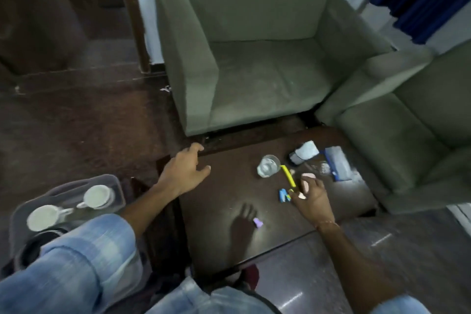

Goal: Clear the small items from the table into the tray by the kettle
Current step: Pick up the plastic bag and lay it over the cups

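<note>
The low table point(229, 196) was dark, glossy wood, square-cornered and catching a pale sheen of light. Over its far left corner the left hand point(184, 171) hung with fingers spread and loose, gripping nothing. The right hand point(312, 197) lay palm-down near the table's middle, fingers curled around a small, rounded pink item point(307, 181) — how firmly they closed on it could not be told. Just beside its fingertips lay a slim yellow stick point(289, 176) and a little blue piece point(283, 195), blocky and plastic-looking. A tiny lilac piece point(258, 222) sat apart, nearer the person, in the hand's shadow. Further back stood a clear round glass point(268, 166), a crumpled white packet point(304, 151) and a flat blue-edged rectangular pack point(337, 163), all blurred.

The tray point(117, 186) — translucent grey plastic with rounded corners — sat low to the left, well apart from the table, holding two smooth white cups point(98, 196). Below it showed a dark round shape, partly hidden by a faded denim-clad knee point(84, 260). Two olive, matte fabric armchairs point(254, 58) stood beyond.
</note>
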{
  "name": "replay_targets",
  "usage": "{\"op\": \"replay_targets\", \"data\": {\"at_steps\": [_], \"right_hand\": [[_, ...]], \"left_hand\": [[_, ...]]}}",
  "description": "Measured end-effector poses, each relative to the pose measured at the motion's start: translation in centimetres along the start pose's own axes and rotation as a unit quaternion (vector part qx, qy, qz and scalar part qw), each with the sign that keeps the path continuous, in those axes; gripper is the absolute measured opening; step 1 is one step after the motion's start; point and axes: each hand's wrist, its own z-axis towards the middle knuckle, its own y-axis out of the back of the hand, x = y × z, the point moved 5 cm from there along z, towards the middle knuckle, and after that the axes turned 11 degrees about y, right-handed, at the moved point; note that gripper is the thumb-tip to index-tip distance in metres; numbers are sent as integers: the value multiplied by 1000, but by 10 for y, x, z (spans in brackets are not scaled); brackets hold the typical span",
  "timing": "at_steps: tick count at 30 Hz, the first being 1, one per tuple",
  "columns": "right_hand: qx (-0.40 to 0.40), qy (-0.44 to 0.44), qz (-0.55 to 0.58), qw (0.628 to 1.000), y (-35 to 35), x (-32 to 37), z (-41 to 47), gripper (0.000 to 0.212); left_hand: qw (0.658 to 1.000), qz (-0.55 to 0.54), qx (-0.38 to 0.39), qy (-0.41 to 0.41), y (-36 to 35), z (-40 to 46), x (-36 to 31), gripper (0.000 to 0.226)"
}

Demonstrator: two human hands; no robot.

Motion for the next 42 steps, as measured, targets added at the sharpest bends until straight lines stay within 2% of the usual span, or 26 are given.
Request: {"op": "replay_targets", "data": {"at_steps": [5,13,21,28,34,42], "right_hand": [[-12,-41,71,997,30,-90,-15,58],[-51,-116,100,987,103,-203,-52,62],[-66,-149,121,979,124,-218,-51,60],[-123,-168,137,968,160,-235,-30,61],[-135,-268,245,922,153,-292,21,62],[-49,-249,257,932,88,-407,131,62]], "left_hand": [[996,64,63,8,-81,-16,-72,45],[985,122,97,-69,-142,-25,-209,36],[979,108,111,-131,-164,-19,-264,35],[967,112,117,-198,-184,-12,-311,31],[968,73,152,-186,-213,13,-336,47],[979,95,158,-93,-261,67,-386,59]]}}
